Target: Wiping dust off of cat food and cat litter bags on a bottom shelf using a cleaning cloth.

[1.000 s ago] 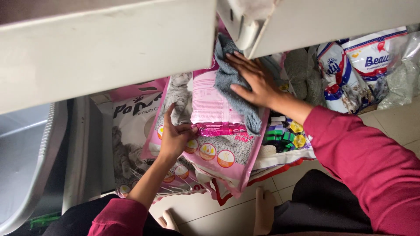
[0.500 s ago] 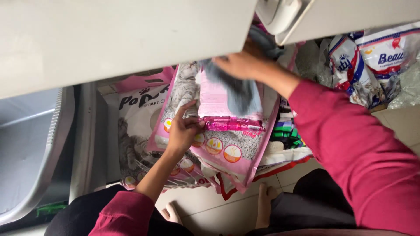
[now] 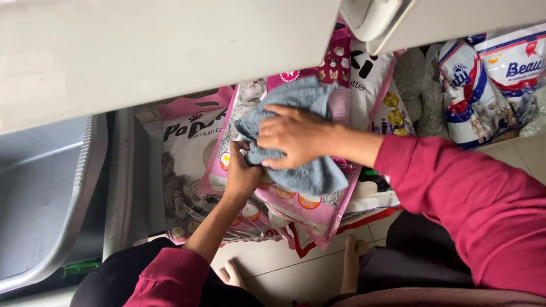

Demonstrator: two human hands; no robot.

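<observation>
A pink and white litter bag (image 3: 296, 207) leans upright under a white counter. My right hand (image 3: 293, 136) presses a grey-blue cloth (image 3: 301, 170) flat against the bag's front, fingers spread over the cloth. My left hand (image 3: 242, 173) grips the bag's left edge at mid height, partly tucked under the cloth. Both arms wear dark red sleeves.
More pet bags stand around: a white and pink one (image 3: 187, 148) to the left, a pink one (image 3: 364, 74) behind, blue and white ones (image 3: 483, 85) at the right. A grey plastic bin (image 3: 40, 193) sits at the far left. The white counter (image 3: 159, 51) overhangs. My bare feet rest on the tiled floor (image 3: 284, 273).
My right hand has drawn the cloth from the bag's top down and to the left over its front. My left hand has kept its hold on the bag's edge.
</observation>
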